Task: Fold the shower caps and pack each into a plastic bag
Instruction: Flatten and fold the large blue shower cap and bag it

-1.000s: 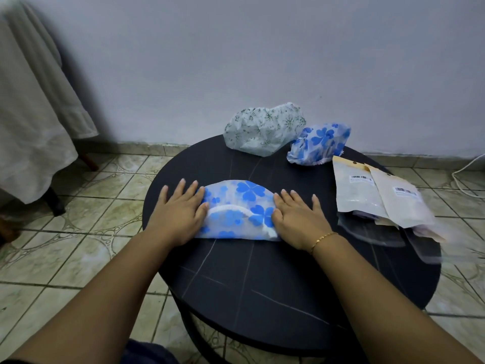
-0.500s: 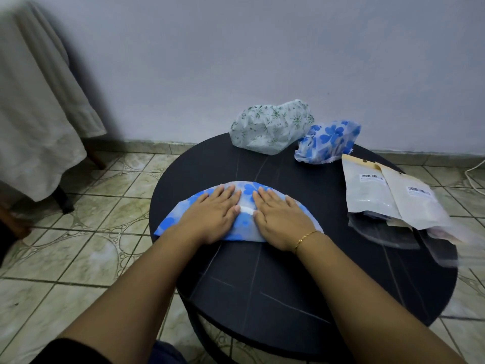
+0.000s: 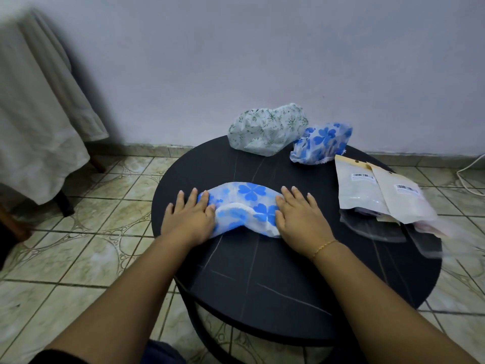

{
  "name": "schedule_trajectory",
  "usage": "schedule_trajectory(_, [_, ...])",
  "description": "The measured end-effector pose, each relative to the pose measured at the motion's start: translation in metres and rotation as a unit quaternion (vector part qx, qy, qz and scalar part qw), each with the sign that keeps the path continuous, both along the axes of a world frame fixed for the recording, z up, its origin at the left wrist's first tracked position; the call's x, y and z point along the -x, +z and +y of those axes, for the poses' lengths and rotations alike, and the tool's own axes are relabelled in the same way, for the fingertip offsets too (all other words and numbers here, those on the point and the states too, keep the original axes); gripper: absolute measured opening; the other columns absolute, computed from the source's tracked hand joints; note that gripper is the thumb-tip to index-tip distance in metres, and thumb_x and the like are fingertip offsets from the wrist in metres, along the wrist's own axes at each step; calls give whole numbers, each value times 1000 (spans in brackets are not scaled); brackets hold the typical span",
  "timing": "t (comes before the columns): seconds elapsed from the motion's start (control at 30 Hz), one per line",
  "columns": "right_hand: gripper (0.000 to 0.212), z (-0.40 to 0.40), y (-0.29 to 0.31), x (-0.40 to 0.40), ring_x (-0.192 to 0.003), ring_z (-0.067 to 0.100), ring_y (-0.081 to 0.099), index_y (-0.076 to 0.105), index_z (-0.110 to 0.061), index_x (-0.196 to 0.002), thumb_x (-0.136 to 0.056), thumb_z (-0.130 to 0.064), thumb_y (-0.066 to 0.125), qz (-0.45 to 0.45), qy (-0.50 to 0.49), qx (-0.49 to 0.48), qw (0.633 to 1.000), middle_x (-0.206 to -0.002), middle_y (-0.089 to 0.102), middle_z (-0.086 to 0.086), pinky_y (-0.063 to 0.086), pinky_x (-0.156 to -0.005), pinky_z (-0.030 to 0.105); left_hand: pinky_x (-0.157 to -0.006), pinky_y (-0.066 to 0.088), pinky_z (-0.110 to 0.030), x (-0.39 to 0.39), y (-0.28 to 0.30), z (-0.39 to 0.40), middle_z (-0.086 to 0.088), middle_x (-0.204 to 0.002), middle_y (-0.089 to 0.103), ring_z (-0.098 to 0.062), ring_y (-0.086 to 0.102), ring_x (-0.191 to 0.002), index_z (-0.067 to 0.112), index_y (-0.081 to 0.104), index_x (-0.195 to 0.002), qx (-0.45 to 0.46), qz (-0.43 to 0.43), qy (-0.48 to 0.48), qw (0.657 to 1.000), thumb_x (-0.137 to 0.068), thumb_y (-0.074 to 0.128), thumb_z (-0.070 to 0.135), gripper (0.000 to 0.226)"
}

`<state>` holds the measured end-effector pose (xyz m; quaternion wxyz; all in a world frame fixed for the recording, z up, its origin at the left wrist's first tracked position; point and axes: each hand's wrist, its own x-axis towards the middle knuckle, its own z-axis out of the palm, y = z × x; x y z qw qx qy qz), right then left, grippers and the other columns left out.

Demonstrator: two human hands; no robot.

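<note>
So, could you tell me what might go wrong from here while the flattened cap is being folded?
1. The blue-flowered cap humps up between the left hand and right hand, so it may spring open once pressure lifts.
2. The plastic bags overhang the round table at its right edge; a reach for one could knock them off.
3. The two unfolded caps sit near the far edge and might get pushed off.

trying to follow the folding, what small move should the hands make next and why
Probably fold one end of the flattened blue-flowered plastic shower cap over the other: the left hand and right hand press its ends flat on the round black table, and it looks too long for the bags.
</note>
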<state>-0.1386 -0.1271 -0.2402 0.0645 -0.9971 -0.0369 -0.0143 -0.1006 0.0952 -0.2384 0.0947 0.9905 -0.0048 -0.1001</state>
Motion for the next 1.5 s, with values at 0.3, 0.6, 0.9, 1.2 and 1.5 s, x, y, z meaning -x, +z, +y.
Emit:
schedule_trajectory(0.3, [42,28,12,13,-110,16,51,66,-30,-104,-97,-51,30,-56,17,-111,992,-111,62,-10,29,-88,36,-116,-3,-44,37,19,-28,-11,-159,-5,-28,-18,-144,13,40,-141,-40,-55,49,996,-94,31,53,62])
schedule_trajectory(0.6, [31,2,10,13,-137,17,31,61,-26,-122,-92,-27,55,-50,84,-96,991,-143,43,-7,22,-109,38,-100,41,-29,42,22,-5,14,-114,63,-7,52,-117,34,66,-85,189,-104,-248,944,-81,72,22,14])
schedule_trajectory(0.9, [27,-2,11,69,-99,10,57,74,-11,-93,-75,2,59,-81,234,-220,944,-101,71,3,39,-88,9,-69,37,-19,54,13,-17,16,-84,52,0,50,-71,37,57,-74,176,-106,-241,948,-81,61,13,26])
schedule_trajectory(1.2, [37,-9,20,99,-129,1,42,64,-28,-120,-83,-26,64,17,190,-148,970,-139,51,-9,30,-110,20,-77,42,-19,70,19,-20,19,-97,56,2,54,-87,44,65,-84,176,-70,-266,945,-78,56,39,12])
schedule_trajectory(1.5, [31,-4,12,102,-102,17,66,76,-24,-89,-82,-35,48,-78,225,-55,970,-104,72,2,53,-79,38,-70,38,-18,73,17,-13,18,-87,51,5,48,-83,49,69,-100,107,-71,-301,945,-73,68,58,28])
